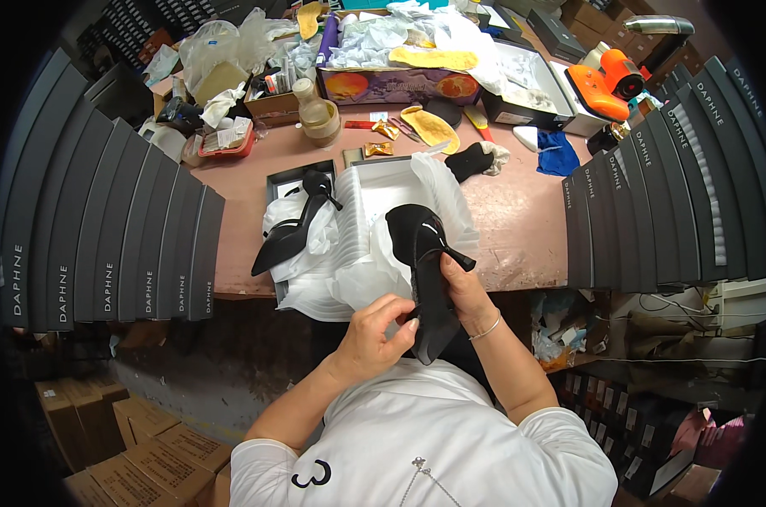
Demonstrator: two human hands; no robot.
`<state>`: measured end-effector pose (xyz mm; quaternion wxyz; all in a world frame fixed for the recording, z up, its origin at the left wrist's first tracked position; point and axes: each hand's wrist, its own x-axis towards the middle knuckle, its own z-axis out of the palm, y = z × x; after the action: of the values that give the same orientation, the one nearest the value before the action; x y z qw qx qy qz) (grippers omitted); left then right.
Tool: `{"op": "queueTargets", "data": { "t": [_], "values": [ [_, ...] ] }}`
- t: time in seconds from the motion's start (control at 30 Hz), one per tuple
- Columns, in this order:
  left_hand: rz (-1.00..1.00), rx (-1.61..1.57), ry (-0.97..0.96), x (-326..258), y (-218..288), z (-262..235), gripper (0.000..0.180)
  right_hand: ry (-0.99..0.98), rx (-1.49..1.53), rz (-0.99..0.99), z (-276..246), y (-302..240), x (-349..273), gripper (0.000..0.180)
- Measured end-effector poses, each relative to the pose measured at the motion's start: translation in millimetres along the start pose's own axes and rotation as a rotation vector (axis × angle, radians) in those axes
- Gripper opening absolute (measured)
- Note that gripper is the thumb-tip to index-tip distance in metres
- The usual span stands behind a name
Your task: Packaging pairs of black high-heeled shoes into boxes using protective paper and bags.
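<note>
A black high-heeled shoe [431, 296] is up in front of my chest, toe pointing toward me, at the table's near edge. My right hand [465, 291] is closed around it just below the heel. At the shoe's other side my left hand [376, 336] pinches its edge, thumb and fingertips together. Beyond them lies an open grey shoe box [270, 184] lined with white foam sheet [355, 211] and tissue paper. A second black heeled shoe [286, 237] rests on its side on the tissue at the box's left.
Stacks of grey shoe boxes [112, 228] flank the table [527, 228] left and right [653, 186]. Farther back stand a glue bottle [315, 114], a printed carton [400, 84] heaped with tissue, yellow insoles [434, 128], an orange tool [603, 84] and a blue cloth [557, 154].
</note>
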<state>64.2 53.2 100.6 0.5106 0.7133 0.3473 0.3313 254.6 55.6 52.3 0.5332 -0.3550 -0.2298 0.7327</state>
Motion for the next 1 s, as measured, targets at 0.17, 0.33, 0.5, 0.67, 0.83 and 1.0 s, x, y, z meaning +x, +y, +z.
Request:
{"op": "queueTargets", "data": {
  "t": [0.17,0.33,0.5,0.67,0.83,1.0],
  "values": [
    [-0.057,-0.113,-0.079,1,-7,-4,0.013,-0.039,-0.079,-0.003,1,-1,-1,0.033],
    [-0.038,0.017,0.012,2,-4,0,0.012,0.034,-0.059,-0.035,3,0,-1,0.031],
    [-0.026,-0.052,0.043,2,-11,6,0.015,0.067,-0.051,-0.04,2,0,2,0.029],
    [-0.156,-0.206,-0.024,-8,-13,0,0.025,0.245,-0.244,0.075,-15,13,1,0.033],
    [-0.084,-0.125,-0.072,0,-15,2,0.025,0.083,-0.157,-0.2,-6,7,4,0.034],
    [-0.055,-0.149,0.016,-16,-18,1,0.022,0.018,-0.196,-0.159,16,8,10,0.04]
  ]
}}
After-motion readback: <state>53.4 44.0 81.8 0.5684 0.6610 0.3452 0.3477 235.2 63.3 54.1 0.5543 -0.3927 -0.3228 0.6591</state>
